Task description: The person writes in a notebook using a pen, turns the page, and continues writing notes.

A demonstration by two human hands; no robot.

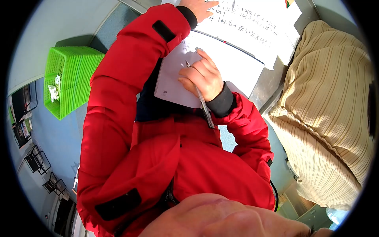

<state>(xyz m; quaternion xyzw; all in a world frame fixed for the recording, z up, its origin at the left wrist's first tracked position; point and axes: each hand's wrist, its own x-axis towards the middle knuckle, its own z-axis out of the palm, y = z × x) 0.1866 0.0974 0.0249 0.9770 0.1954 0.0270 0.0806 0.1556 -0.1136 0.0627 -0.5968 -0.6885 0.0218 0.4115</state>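
My right hand [205,77] grips a pen [206,112] slantwise, its fingers bent and its tip over the page. Under it lies an open notebook [173,85] with blank-looking pages and a few small handwritten figures near the top. My left hand [199,8] reaches to the top edge of the view, fingers stretched out over loose paper sheets [272,45]. Those sheets carry rows of handwritten numbers joined by plus signs. The left hand's far side is partly cut off by the frame.
A green plastic basket [79,81] stands at the left with crumpled white tissue [54,90] inside. To the right is a bulky thing under a striped beige cloth [327,87]. Black-framed chairs [37,160] appear at the lower left. A metal surface [268,85] shows beside the notebook.
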